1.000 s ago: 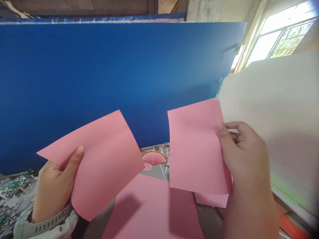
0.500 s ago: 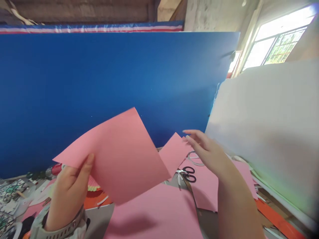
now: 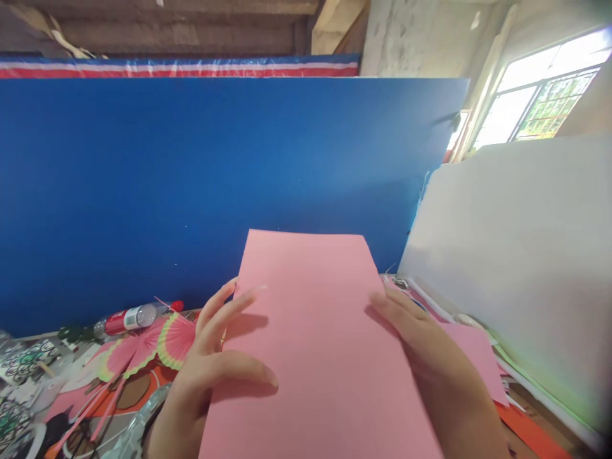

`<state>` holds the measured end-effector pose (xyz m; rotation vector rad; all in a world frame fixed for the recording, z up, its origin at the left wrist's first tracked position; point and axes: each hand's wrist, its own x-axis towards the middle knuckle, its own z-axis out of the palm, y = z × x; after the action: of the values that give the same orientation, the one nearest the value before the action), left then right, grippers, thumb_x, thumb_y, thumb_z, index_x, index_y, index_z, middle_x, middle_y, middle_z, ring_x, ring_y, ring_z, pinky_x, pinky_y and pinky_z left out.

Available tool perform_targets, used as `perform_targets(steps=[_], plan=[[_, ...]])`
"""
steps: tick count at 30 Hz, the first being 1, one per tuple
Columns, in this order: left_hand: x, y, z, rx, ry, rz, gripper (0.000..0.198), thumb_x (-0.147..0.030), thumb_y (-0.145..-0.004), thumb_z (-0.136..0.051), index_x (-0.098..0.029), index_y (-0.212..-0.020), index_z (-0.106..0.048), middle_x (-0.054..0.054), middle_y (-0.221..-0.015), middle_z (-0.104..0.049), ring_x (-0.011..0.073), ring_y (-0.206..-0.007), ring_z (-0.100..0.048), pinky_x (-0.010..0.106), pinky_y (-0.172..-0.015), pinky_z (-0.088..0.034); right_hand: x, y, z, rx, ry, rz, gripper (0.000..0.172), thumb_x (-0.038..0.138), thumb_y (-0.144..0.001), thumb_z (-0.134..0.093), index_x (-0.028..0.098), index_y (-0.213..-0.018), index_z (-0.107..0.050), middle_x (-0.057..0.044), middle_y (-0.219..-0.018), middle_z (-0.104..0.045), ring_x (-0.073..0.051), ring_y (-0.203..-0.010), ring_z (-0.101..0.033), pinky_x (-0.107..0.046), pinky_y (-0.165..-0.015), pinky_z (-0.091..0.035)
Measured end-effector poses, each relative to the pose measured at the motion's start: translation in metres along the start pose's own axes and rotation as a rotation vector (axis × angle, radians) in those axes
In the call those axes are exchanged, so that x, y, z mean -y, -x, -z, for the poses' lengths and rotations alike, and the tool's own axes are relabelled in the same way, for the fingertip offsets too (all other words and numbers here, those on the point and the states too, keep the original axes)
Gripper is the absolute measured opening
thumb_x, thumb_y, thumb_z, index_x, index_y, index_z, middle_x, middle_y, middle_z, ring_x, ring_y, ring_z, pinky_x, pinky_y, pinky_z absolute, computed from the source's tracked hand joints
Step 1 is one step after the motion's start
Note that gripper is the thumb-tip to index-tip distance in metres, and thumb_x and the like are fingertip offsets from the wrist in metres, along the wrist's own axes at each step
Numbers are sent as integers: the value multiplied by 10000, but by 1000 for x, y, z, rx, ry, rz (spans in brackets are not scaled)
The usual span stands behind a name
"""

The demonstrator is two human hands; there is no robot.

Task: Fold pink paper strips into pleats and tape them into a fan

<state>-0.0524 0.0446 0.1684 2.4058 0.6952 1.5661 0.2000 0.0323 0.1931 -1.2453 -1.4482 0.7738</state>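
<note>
Both hands, L point(image 3: 210, 370) & R point(image 3: 421, 344), grip blank pink sheet point(image 3: 315, 344); no writing legible.

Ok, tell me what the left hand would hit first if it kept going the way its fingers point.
The left hand points up and away along the pink paper sheet; beyond it, probably the upright blue board, though depth is unclear.

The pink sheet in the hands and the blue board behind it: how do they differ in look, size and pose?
The pink sheet is far smaller than the blue board, which spans most of the view. The pink sheet is held between the left hand and the right hand and leans away from the camera; the blue board stands upright on its own behind the clutter. The sheet is pale pink, the board deep blue. Both are flat, plain and rectangular.
</note>
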Motion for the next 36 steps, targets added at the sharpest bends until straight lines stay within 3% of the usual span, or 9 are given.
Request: perform_targets(steps=[2, 5, 9, 12, 16, 21, 27, 32, 36], plan=[[1, -1, 0, -41, 4, 122, 237, -192, -827, -592, -304, -1035, -613, -50, -1493, -259, 250, -1389, -167, 418, -1119, -234, 2, -1, -2, -15, -46, -92, 402, 570, -805, -502, 231, -940, -671, -56, -795, -700, -239, -738, -654, -346, -623, -535], [9, 0, 2, -226, 118, 424, 322, -246, -907, -473, -317, -1221, -490, 15, -1406, -405, 220, -1316, -343, 386, -1063, -341, 3, -2, -3, -58, -66, -124, 368, 527, -788, -554, 234, -976, -669, -48, -871, -701, -237, -797, -648, -335, -667, -536], [20, 4, 7, -57, 425, 640, 424, -515, -903, -353, -216, -1070, -604, 66, -1032, -674, 218, -954, -624, 310, -820, -520, 6, -2, -8, 7, -68, -116, 376, 513, -810, -531, 231, -1021, -660, -45, -993, -688, -234, -872, -634, -342, -738, -529], [18, 2, 8, -4, 350, 736, 292, -406, -849, -553, -236, -1082, -594, 31, -1066, -666, 193, -992, -597, 261, -842, -489, 8, -1, -10, 78, 1, -132, 407, 524, -824, -503, 218, -1049, -649, -61, -1041, -671, -244, -913, -619, -368, -786, -516], [10, -3, 3, -35, 277, 766, 186, -380, -871, -526, -232, -943, -612, -6, -904, -668, 144, -842, -602, 217, -750, -479, 4, -4, -11, 93, 126, -84, 433, 518, -840, -486, 233, -1154, -577, -76, -1092, -639, -247, -962, -605, -372, -789, -523], [6, -1, -3, 5, 189, 719, 148, -354, -883, -509, -230, -881, -590, -30, -779, -608, 117, -726, -554, 189, -654, -446, -4, -6, -18, -242, 465, 258, 710, 400, -826, -567, 361, -1414, -170, -44, -1450, -304, -267, -1275, -382, -458, -988, -410], [-1, 4, -12, 75, 192, 628, 186, -301, -903, -480, -242, -1047, -583, 2, -886, -641, 144, -793, -589, 207, -664, -480, 3, 4, -44, -320, 693, 643, 585, 163, -861, -506, 317, -1374, -271, -55, -1457, -248, -271, -1368, -201, -499, -1103, -229], [-6, 6, -17, 50, 148, 584, 213, -279, -896, -500, -273, -1089, -590, -4, -952, -664, 129, -786, -609, 190, -669, -504, 4, 6, -54, -96, 793, 690, 399, 194, -891, -476, 298, -1271, -414, 5, -1394, -425, -211, -1353, -251, -497, -1134, -43], [-6, 8, -18, 11, 19, 518, 204, -250, -875, -532, -264, -1061, -616, -3, -904, -681, 134, -774, -623, 179, -650, -509, 6, 5, -52, 112, 763, 612, 597, 416, -860, -516, 224, -1378, -292, -10, -1451, -362, -206, -1367, -218, -458, -1131, 58]])
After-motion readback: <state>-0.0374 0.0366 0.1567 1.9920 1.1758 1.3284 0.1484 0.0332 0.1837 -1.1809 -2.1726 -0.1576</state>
